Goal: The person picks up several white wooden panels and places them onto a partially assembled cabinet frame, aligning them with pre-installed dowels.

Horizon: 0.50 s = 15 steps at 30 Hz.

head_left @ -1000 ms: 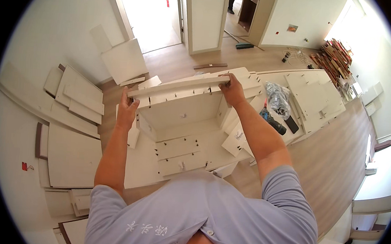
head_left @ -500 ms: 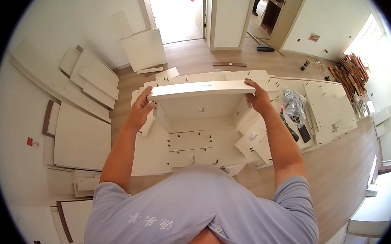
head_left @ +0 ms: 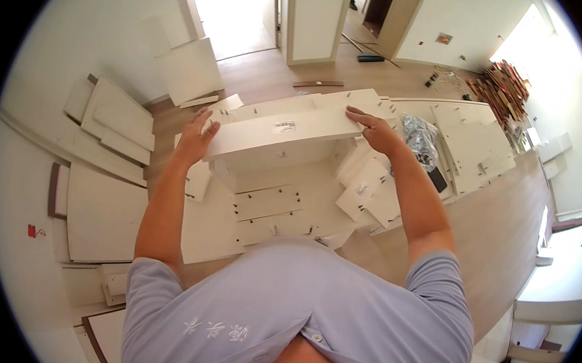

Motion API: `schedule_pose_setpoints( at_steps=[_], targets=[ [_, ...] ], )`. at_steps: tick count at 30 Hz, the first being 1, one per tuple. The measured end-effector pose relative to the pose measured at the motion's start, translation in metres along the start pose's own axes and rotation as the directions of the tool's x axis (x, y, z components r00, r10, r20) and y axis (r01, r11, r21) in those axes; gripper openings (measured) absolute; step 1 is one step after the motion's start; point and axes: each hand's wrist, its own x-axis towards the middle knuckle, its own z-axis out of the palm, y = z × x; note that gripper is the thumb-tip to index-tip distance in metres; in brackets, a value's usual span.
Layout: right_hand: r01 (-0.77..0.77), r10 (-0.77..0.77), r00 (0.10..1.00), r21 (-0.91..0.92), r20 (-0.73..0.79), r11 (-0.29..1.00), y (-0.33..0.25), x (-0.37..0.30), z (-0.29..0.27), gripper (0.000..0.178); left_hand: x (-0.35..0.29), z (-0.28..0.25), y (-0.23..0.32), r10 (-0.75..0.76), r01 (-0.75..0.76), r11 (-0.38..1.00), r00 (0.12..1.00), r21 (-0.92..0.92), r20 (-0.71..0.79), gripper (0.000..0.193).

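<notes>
A white cabinet board [head_left: 284,128] with a printed label lies along the upper edge of a white open box [head_left: 285,164]. My left hand [head_left: 197,140] is at the board's left end, its fingers stretched out and the thumb apart. At the right end my right hand [head_left: 374,128] rests with straight fingers over the corner. Neither hand is wrapped round the board. Beneath the box lies a large white panel [head_left: 209,236]. A narrower panel [head_left: 268,203] with several dark fittings lies near me.
Loose white panels [head_left: 366,190] and a clear plastic bag [head_left: 419,136] lie right of the box. More boards [head_left: 103,212] lean at the left wall. Wood strips [head_left: 503,92] are piled at the far right. A brown strip [head_left: 318,83] lies on the floor beyond.
The board has tipped, so its broad labelled face now shows instead of its narrow edge. My fingers have straightened from their grip at both ends. The view has shifted slightly.
</notes>
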Motion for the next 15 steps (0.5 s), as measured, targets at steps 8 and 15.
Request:
schedule_pose_setpoints(
  at_steps=[8, 15],
  targets=[
    [-0.382, 0.405, 0.913, -0.246, 0.05, 0.891, -0.067, 0.052, -0.026, 0.043, 0.005, -0.004, 0.044, -0.215, 0.083, 0.937, 0.902, 0.339, 0.374, 0.082],
    [0.118, -0.171, 0.983, -0.493, -0.063, 0.862, -0.054, 0.085, 0.006, 0.062, 0.009, -0.006, 0.057, -0.209, 0.048, 0.918, 0.903, 0.394, 0.376, 0.08]
  ],
)
